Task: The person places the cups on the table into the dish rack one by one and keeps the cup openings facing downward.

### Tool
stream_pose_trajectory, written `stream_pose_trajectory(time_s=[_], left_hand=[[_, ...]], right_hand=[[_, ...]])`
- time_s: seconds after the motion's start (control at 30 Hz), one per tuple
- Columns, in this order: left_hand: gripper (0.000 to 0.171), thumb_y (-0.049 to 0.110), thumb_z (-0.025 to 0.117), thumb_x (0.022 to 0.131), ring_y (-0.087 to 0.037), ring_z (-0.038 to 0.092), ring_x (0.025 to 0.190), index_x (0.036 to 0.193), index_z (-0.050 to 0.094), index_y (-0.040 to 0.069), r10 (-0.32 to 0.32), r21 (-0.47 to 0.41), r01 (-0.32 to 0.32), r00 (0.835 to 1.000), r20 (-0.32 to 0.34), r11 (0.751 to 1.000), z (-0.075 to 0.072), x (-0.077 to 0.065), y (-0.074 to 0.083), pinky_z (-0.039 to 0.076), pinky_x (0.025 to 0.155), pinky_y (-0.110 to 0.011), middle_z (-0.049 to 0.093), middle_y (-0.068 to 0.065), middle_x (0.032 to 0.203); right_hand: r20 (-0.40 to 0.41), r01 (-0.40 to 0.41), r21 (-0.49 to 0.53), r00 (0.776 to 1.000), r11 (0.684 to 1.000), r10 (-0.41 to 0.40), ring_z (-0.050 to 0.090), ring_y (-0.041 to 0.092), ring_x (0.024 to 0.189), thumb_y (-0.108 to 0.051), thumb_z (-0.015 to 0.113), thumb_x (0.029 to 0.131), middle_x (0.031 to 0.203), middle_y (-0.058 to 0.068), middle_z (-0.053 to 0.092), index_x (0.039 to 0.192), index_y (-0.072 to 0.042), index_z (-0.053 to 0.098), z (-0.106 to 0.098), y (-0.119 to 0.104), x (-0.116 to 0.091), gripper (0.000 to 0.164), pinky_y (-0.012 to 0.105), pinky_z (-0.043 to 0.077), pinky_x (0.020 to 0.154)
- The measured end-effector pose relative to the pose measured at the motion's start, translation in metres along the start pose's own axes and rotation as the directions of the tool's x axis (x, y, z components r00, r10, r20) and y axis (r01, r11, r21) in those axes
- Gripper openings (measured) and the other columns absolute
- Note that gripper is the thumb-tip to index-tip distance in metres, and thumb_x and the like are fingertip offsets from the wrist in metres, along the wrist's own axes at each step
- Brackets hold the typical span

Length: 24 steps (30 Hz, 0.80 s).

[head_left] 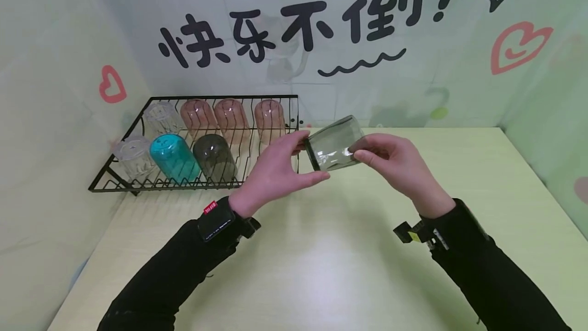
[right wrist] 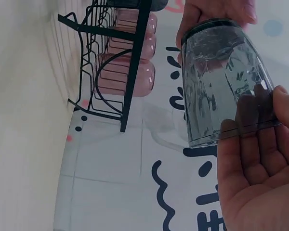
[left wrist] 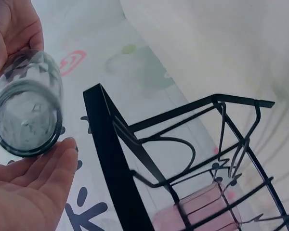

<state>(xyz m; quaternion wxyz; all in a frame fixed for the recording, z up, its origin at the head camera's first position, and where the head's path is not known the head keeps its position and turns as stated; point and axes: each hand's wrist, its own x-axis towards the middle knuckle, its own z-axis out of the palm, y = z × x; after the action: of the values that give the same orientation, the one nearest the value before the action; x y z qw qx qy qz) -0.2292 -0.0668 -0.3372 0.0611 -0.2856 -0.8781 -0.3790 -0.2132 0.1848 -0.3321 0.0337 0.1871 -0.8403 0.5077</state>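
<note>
A clear grey-green cup (head_left: 333, 143) lies on its side in the air above the pale table (head_left: 321, 259), held between both hands. My left hand (head_left: 300, 160) pinches its dark rim, thumb below and fingers on top. My right hand (head_left: 366, 149) holds the base end with thumb and fingers. The left wrist view looks into the cup's mouth (left wrist: 26, 120), with the left thumb (left wrist: 53, 159) under the rim. In the right wrist view the cup (right wrist: 221, 82) stands between my right fingers (right wrist: 260, 159) and the left hand (right wrist: 216, 12).
A black wire rack (head_left: 138, 116) sits at the table's back left against the wall. It holds several upturned cups: clear, pink (head_left: 231, 116), teal (head_left: 174, 157) and dark grey (head_left: 215, 157). The rack's end (left wrist: 111, 159) is close to my left hand. Printed backdrops enclose the table.
</note>
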Motion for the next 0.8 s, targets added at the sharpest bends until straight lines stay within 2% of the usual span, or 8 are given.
stream_pose_trajectory(time_s=[0.2, 0.37, 0.47, 0.63, 0.8], left_hand=[[0.079, 0.032, 0.085, 0.079, -0.021, 0.065, 0.109, 0.142, 0.049, 0.002, -0.049, -0.112, 0.043, 0.998, -0.051, 0.993, 0.002, 0.001, 0.004, 0.051, 0.092, -0.027, 0.062, -0.010, 0.127], [0.071, 0.024, 0.084, 0.081, -0.020, 0.068, 0.104, 0.139, 0.051, -0.001, -0.029, -0.173, 0.010, 0.994, -0.106, 0.985, 0.000, 0.000, 0.002, 0.053, 0.088, -0.024, 0.063, -0.012, 0.122], [0.066, 0.021, 0.084, 0.081, -0.019, 0.066, 0.101, 0.135, 0.054, -0.001, -0.014, -0.187, -0.009, 0.992, -0.122, 0.982, -0.006, -0.001, 0.003, 0.053, 0.086, -0.025, 0.062, -0.011, 0.117], [0.066, 0.025, 0.083, 0.081, -0.021, 0.058, 0.097, 0.134, 0.054, -0.001, -0.004, -0.092, -0.007, 0.993, -0.119, 0.996, -0.026, -0.003, 0.007, 0.055, 0.085, -0.032, 0.058, -0.010, 0.114], [0.066, 0.032, 0.083, 0.080, -0.024, 0.055, 0.097, 0.132, 0.056, 0.001, -0.011, 0.086, 0.017, 0.997, -0.070, 0.996, -0.051, -0.003, 0.006, 0.053, 0.079, -0.037, 0.059, -0.011, 0.116]], right_hand=[[0.008, -0.088, 0.161, 0.996, 0.983, 0.088, 0.066, 0.020, 0.092, -0.020, 0.069, 0.095, 0.103, 0.005, 0.069, 0.111, 0.000, 0.070, 0.000, -0.001, -0.002, 0.026, 0.026, 0.052, 0.088], [0.015, -0.074, 0.226, 0.997, 0.971, 0.073, 0.064, 0.021, 0.091, -0.016, 0.068, 0.095, 0.102, 0.005, 0.067, 0.110, 0.003, 0.069, 0.004, -0.002, 0.002, 0.024, 0.029, 0.052, 0.089], [0.040, -0.067, 0.217, 0.997, 0.974, 0.060, 0.063, 0.022, 0.093, -0.015, 0.065, 0.097, 0.103, 0.006, 0.067, 0.112, 0.003, 0.068, 0.006, -0.003, 0.002, 0.024, 0.028, 0.051, 0.089], [0.063, -0.066, 0.175, 0.996, 0.982, 0.055, 0.063, 0.020, 0.104, -0.020, 0.062, 0.099, 0.113, 0.007, 0.068, 0.119, -0.001, 0.067, 0.005, 0.001, 0.001, 0.028, 0.026, 0.049, 0.094], [0.061, -0.074, 0.143, 0.996, 0.987, 0.066, 0.063, 0.016, 0.106, -0.023, 0.063, 0.099, 0.113, 0.006, 0.069, 0.121, -0.004, 0.066, -0.001, 0.011, 0.000, 0.030, 0.025, 0.048, 0.094]])
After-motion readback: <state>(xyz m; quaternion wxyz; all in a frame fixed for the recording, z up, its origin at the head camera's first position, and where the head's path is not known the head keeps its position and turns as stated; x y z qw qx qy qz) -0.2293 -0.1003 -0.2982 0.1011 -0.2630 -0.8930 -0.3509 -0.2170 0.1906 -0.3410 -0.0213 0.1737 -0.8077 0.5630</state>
